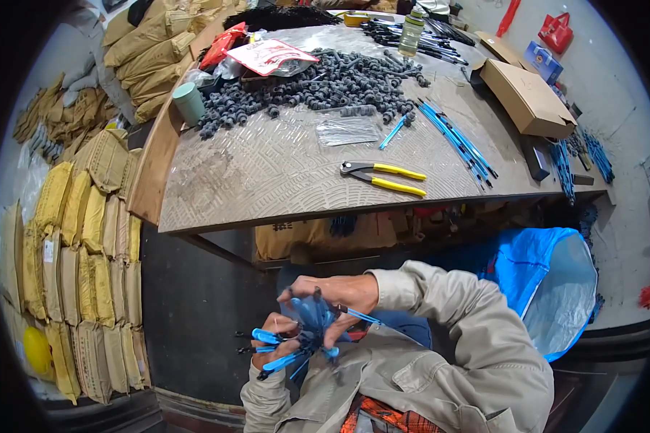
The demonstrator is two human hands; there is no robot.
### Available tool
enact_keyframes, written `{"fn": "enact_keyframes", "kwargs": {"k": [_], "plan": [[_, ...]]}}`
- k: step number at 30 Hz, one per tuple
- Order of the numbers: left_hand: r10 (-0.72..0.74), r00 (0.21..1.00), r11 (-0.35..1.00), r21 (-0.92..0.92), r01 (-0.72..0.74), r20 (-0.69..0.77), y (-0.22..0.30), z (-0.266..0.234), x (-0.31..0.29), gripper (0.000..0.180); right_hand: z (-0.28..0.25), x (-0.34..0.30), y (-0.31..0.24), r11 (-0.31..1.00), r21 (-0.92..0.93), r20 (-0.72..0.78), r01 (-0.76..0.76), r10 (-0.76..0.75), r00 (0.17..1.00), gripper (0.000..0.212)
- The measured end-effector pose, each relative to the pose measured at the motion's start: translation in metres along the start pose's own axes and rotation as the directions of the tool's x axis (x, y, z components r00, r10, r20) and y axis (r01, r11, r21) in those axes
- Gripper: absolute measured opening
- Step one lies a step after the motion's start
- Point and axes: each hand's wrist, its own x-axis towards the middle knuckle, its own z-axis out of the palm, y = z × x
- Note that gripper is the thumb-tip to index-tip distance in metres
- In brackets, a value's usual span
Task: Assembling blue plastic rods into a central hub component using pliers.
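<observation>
Above my lap, away from the table's front edge, I hold a bundle of thin blue-and-black rods (307, 314) in both hands. My left hand (278, 327) is closed around the bundle's left side, with blue rod ends poking out between and past its fingers. From the right, my right hand (352, 291) curls over the top and side of the same bundle. A few rods stick out to the right under its wrist. The middle of the bundle is partly blurred, so single rods there are hard to make out.
On the table (231, 180) lie pliers with yellow handles (393, 178), a clear packet of thin metal pins (348, 131), loose blue rods (458, 141) and a heap of grey ribbed parts (303, 86). A blue sack (534, 281) stands at right; stacked bags (87, 252) line the left.
</observation>
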Motion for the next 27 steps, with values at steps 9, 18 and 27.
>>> {"fn": "enact_keyframes", "kwargs": {"k": [9, 18, 27], "plan": [[-0.117, 0.988, 0.963, -0.234, 0.137, 0.097, -0.015, -0.029, 0.014, 0.032, -0.260, 0.008, 0.002, 0.768, -0.528, -0.573, -0.363, -0.007, 0.820, 0.016], [-0.008, 0.980, 0.976, -0.212, 0.051, 0.199, -0.031, -0.035, 0.047, 0.032, -0.437, 0.046, 0.079, -0.087, -0.748, -0.634, -0.658, -0.200, 0.747, 0.024], [0.017, 0.969, 0.989, -0.147, 0.020, 0.245, -0.027, -0.040, 0.057, 0.033, -0.453, 0.066, 0.079, -0.238, -0.729, -0.664, -0.642, 0.013, 0.748, 0.010]]}}
